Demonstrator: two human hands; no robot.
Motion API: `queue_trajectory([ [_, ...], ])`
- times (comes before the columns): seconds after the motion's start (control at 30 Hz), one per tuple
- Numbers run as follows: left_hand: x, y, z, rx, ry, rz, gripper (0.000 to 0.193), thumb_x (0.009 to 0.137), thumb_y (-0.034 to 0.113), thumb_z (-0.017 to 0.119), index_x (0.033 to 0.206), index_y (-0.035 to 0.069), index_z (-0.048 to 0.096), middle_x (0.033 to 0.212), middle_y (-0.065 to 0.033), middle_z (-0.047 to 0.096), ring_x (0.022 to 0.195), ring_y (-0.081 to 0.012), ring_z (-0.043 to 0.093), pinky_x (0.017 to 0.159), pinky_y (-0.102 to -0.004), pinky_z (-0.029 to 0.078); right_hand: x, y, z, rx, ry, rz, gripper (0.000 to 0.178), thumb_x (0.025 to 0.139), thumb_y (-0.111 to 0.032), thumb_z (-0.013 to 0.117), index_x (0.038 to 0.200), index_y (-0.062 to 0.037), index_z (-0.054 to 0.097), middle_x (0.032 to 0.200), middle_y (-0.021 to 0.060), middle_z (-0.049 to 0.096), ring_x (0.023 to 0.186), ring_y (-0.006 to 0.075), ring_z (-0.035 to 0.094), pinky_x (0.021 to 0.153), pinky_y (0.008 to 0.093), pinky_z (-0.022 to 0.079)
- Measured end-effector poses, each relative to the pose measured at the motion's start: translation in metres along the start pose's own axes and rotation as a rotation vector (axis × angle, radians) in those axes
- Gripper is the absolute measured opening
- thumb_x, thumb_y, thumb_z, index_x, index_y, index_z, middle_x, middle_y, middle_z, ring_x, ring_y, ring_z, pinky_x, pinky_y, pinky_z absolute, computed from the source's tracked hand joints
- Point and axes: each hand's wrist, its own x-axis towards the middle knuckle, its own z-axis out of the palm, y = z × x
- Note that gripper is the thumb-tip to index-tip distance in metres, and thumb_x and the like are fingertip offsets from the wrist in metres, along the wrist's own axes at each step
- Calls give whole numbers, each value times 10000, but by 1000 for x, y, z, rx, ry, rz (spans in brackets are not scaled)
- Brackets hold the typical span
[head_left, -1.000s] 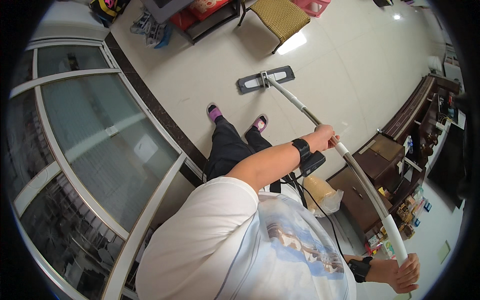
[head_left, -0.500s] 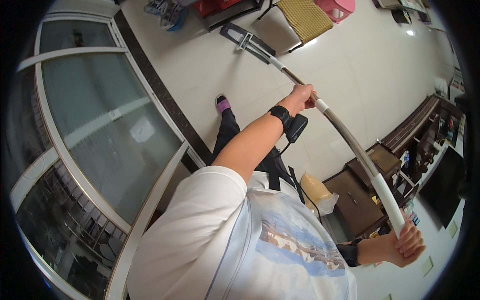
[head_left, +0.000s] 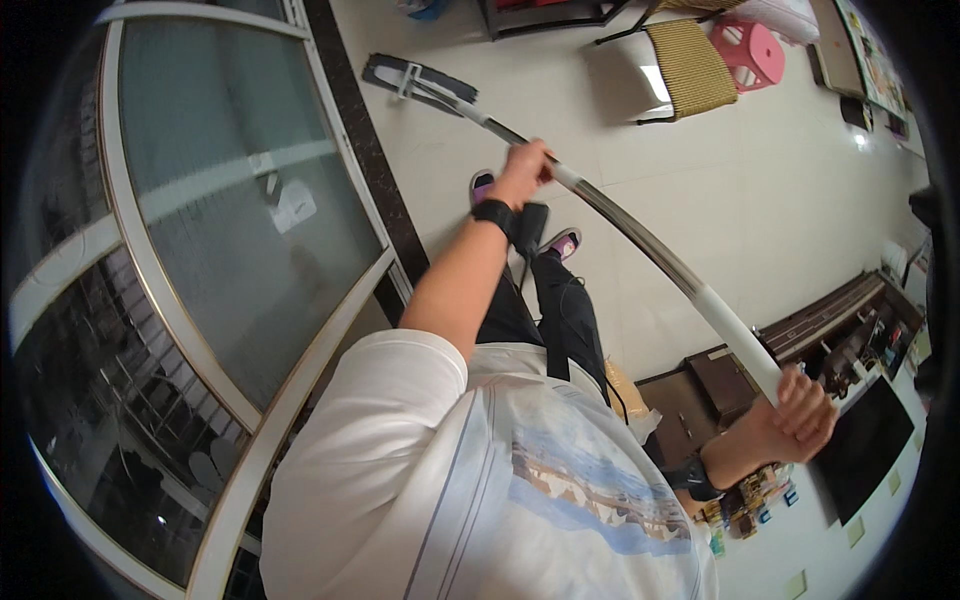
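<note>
Holding a flat mop (head_left: 605,208) in both hands, slanting across the view from lower right to upper left. Gripping the metal pole (head_left: 650,245) with the left hand (head_left: 525,173), just below a white collar (head_left: 566,177), with fingers wrapped around it and slightly blurred. Clasping the white handle (head_left: 735,325) near its upper end with the right hand (head_left: 798,415), with fingers curled tightly over. At the opposite end, a dark grey mop head (head_left: 450,85) near the dark threshold strip (head_left: 362,125) of a framed glass door (head_left: 230,130); impossible to tell whether pressed flat on the tiled floor (head_left: 690,190). Near the left wrist, purple slippers (head_left: 566,246) on both feet. Toward the upper right, a woven-seat chair (head_left: 690,70) beside a pink plastic stool (head_left: 762,52). At right, a black flat-screen television (head_left: 865,445).
</note>
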Motion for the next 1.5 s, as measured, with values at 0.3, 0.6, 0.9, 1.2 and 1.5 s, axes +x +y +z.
queue_trajectory([
  [0.3,-18,-36,-49,-181,54,-90,194,811,250,444,770,66,490,697,-67,525,591,-195,529,524,-346,472,18,11,-6,-57,-629,83,394,838,-163,375,445,-174,347,377,-53,375,329,39,347,371,200,302],
  [0.6,-105,-230,123,-197,-273,-268,363,846,375,394,744,40,490,681,-102,531,525,-213,533,434,-323,461,27,-175,-164,-83,-843,86,411,774,-131,500,403,-212,343,368,-89,392,309,27,348,396,182,277],
  [0.9,-165,-325,289,-167,-676,-498,152,842,200,431,793,65,480,775,-60,576,685,-179,601,596,-333,502,-13,-304,-198,-212,-930,-59,412,879,-269,439,508,-100,379,435,-33,376,338,107,362,400,258,357],
  [1.2,-152,-298,253,-347,-535,-281,144,802,119,486,685,56,541,746,-100,611,685,-195,618,620,-341,517,-32,-291,-240,-123,-451,-63,386,857,-140,429,492,-168,307,440,-37,323,394,95,315,556,277,341],
  [1.5,-202,-199,-212,324,630,919,168,725,193,611,656,52,551,735,-122,537,726,-254,534,602,-394,452,-18,-161,-180,51,-415,6,374,883,-171,451,529,-156,333,483,-25,283,471,92,269,588,291,320],
])
